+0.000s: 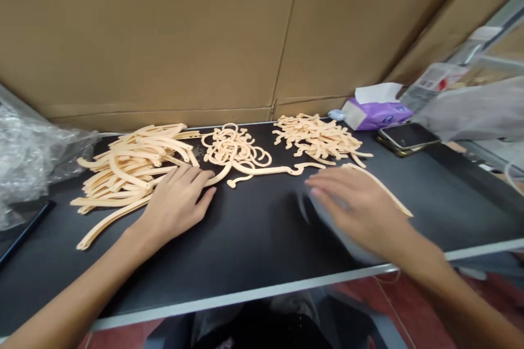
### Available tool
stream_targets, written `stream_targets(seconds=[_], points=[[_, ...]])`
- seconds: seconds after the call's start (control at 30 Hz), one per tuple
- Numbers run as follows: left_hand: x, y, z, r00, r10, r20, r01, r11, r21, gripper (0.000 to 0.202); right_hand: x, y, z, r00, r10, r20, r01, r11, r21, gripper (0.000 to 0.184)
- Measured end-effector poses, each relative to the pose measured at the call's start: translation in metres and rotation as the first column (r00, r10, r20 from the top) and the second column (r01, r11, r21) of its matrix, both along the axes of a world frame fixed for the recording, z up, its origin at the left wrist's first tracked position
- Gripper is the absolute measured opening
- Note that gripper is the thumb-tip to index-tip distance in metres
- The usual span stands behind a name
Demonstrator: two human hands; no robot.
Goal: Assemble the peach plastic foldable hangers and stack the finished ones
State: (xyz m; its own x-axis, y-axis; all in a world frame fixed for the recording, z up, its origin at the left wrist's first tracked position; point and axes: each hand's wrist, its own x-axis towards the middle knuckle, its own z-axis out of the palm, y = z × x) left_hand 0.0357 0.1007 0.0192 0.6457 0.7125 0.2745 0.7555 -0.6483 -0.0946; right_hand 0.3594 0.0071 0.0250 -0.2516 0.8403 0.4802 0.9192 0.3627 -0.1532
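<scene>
My left hand (180, 202) lies over the near right edge of a pile of long, curved, cream-coloured strips (131, 161). Its fingers are stretched forward and its thumb stands apart; the strips under the fingers are partly hidden. Blurred by motion, my right hand (356, 204) hovers on the right with fingers extended and no clear object in them. A pale grey smear below it cannot be made out. Behind that hand runs a thin curved cream strip (388, 190). Between the hands, a cream strip with a hooked end (270, 170) lies across the black tabletop (254, 240).
Ring-like cream pieces (231, 144) are heaped at the middle, short wavy ones (321, 139) to their right. A purple tissue pack (380, 113) and a phone (409, 136) lie far right. Clear plastic wrap (41, 147) and a dark pen-like stick (27, 232) are left. Cardboard (164, 38) stands behind.
</scene>
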Motion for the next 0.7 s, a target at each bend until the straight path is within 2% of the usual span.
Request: stream_targets(seconds=[0.07,0.13,0.23,0.33,0.47,0.53,0.63,0.7], points=[[-0.006,0.002,-0.006,1.0,-0.012,0.016,0.012,1.0,-0.027,0.034,0.026,0.022,0.013,0.989,-0.118,0.091,0.116,0.993,0.032,0.03],[-0.012,0.001,-0.01,0.998,-0.023,0.051,0.024,0.999,-0.035,0.034,0.047,0.045,0.019,0.958,-0.193,0.21,0.2,0.98,-0.016,0.03],[-0.014,0.0,-0.012,0.994,-0.044,0.1,0.05,0.997,-0.052,0.032,0.059,0.07,0.013,0.945,-0.129,0.299,0.178,0.974,-0.142,0.033],[-0.013,0.0,-0.013,0.983,-0.073,0.166,0.082,0.995,-0.051,0.027,0.056,0.08,0.002,0.945,-0.126,0.303,0.174,0.975,-0.136,0.03],[-0.011,-0.001,-0.014,0.959,-0.106,0.262,0.11,0.994,-0.001,0.019,0.054,0.084,-0.009,0.954,-0.111,0.28,0.112,0.994,0.013,0.032],[-0.009,-0.002,-0.014,0.944,-0.136,0.299,0.127,0.991,0.048,0.015,0.059,0.087,-0.013,0.974,-0.085,0.211,0.059,0.99,0.124,0.029],[-0.007,-0.005,-0.016,0.923,-0.183,0.339,0.158,0.982,0.101,0.011,0.066,0.093,-0.015,0.998,-0.038,0.045,0.022,0.95,0.312,0.019],[-0.005,-0.007,-0.017,0.915,-0.2,0.351,0.182,0.98,0.085,0.011,0.067,0.094,-0.015,0.998,-0.017,-0.06,0.04,0.911,0.411,0.015]])
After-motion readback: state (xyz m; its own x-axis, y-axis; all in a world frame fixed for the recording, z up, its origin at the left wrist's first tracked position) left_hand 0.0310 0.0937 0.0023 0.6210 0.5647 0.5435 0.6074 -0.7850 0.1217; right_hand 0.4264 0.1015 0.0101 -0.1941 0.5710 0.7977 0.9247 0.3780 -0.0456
